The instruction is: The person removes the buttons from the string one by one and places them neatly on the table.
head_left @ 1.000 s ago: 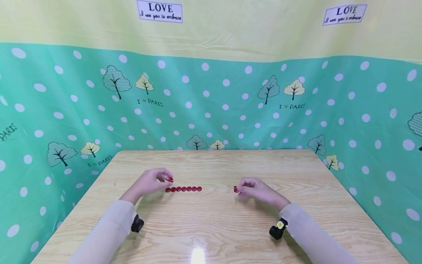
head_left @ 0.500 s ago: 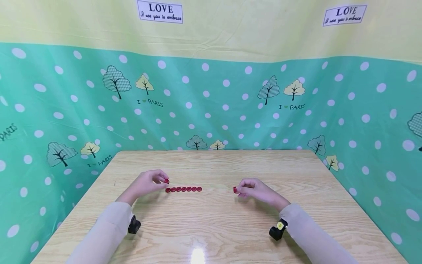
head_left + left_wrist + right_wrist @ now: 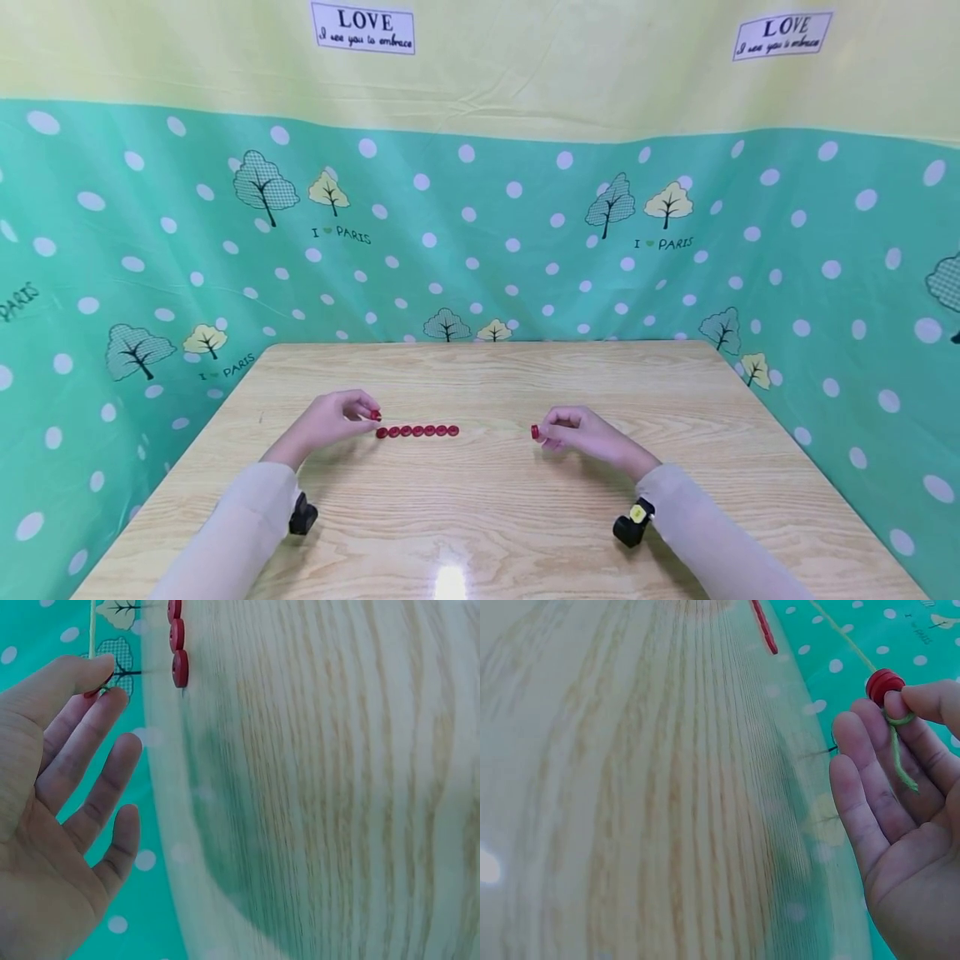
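My left hand (image 3: 330, 419) pinches a small red button (image 3: 376, 415) between thumb and fingertips, just above the left end of the row. In the left wrist view the fingers mostly hide that button, and a pale green string (image 3: 92, 630) runs up from the pinch. Lying on the table, several red buttons (image 3: 417, 432) form a straight row. My right hand (image 3: 585, 431) pinches the other end of the string; a short stack of red buttons (image 3: 885, 684) sits on it at the fingertips. A loop and loose green tail (image 3: 901, 765) hang over the right palm.
The wooden table (image 3: 480, 517) carries a bright light reflection near its front. Behind it and at both sides hangs a green and yellow curtain (image 3: 480, 242) with dots and trees. Black cameras are strapped at the left wrist (image 3: 303, 515) and right wrist (image 3: 630, 527).
My left hand has shifted to the left and slightly nearer, bringing its red button over the row's left end. The right hand stays almost where it was.
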`<state>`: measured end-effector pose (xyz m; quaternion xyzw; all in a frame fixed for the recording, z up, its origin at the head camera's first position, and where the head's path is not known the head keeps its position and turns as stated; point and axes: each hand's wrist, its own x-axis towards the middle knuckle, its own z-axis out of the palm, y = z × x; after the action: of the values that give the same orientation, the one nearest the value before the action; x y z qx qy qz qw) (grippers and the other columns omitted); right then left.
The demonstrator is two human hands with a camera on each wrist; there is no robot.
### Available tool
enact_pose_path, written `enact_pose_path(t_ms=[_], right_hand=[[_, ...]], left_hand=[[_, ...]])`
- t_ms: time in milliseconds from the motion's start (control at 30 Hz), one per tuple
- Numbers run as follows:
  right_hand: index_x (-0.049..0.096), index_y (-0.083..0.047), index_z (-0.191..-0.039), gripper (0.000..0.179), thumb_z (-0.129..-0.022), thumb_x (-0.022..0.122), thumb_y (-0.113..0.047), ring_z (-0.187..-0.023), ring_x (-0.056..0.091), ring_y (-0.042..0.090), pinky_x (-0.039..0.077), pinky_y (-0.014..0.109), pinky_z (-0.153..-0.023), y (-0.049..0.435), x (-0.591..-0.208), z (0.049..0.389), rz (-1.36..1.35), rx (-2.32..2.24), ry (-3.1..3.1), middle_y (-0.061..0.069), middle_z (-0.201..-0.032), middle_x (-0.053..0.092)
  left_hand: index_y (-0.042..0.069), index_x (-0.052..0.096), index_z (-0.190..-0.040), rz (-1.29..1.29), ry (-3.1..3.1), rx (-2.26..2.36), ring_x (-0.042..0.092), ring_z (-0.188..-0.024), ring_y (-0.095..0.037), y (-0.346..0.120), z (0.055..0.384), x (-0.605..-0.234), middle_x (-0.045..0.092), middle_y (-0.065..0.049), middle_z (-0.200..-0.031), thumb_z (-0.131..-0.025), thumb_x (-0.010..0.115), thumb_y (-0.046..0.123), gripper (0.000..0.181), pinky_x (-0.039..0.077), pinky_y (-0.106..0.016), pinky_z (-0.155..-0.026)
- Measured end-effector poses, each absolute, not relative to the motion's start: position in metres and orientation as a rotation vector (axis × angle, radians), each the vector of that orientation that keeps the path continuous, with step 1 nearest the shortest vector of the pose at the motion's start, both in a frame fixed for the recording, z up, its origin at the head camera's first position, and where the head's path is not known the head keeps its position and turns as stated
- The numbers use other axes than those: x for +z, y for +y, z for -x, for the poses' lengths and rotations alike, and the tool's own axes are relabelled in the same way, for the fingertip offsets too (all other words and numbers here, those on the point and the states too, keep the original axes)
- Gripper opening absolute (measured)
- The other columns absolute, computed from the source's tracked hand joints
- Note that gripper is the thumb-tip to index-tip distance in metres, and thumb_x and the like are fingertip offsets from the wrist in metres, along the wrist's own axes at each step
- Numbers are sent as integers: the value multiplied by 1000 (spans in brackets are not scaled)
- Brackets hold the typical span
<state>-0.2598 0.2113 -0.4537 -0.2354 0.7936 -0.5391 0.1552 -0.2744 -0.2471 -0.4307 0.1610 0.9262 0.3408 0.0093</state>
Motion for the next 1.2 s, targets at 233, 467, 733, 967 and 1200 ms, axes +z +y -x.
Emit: enact_pose_path(t_ms=[233,467,733,967,1200], right_hand=[[69,-7,-103,25,-101,61,-30,-94,65,30,54,40,-85,211,-455,261,635,-1554,2282,19,-104,70],[69,-7,-103,24,-102,61,-30,-93,65,30,55,40,-85,210,-454,260,657,-1556,2266,19,-105,70],[69,-8,-104,23,-101,62,-29,-93,66,30,55,40,-85,211,-453,260,650,-1556,2263,18,-106,70],[69,-7,-105,24,-102,61,-30,-95,66,30,55,40,-86,210,-452,258,643,-1553,2263,18,-107,70],[69,-7,-105,24,-102,61,-30,-96,66,31,55,39,-87,210,-451,258,640,-1552,2257,14,-108,70]], left_hand=[[14,71,-105,-469,2878,1080,64,-91,-19,-249,271,-429,72,1,-97,-88,79,21,20,50,-45,-84],[13,71,-105,-451,2873,1077,64,-91,-18,-250,270,-431,71,2,-96,-88,78,21,20,49,-42,-84],[14,71,-101,-413,2864,1049,64,-89,-17,-252,269,-441,70,2,-95,-87,79,21,18,50,-37,-80],[16,74,-98,-448,2910,941,63,-90,-18,-255,272,-448,70,1,-101,-86,80,19,14,51,-41,-83],[15,76,-104,-444,2945,848,56,-92,-21,-256,274,-450,67,-1,-105,-84,82,21,22,47,-44,-84]])
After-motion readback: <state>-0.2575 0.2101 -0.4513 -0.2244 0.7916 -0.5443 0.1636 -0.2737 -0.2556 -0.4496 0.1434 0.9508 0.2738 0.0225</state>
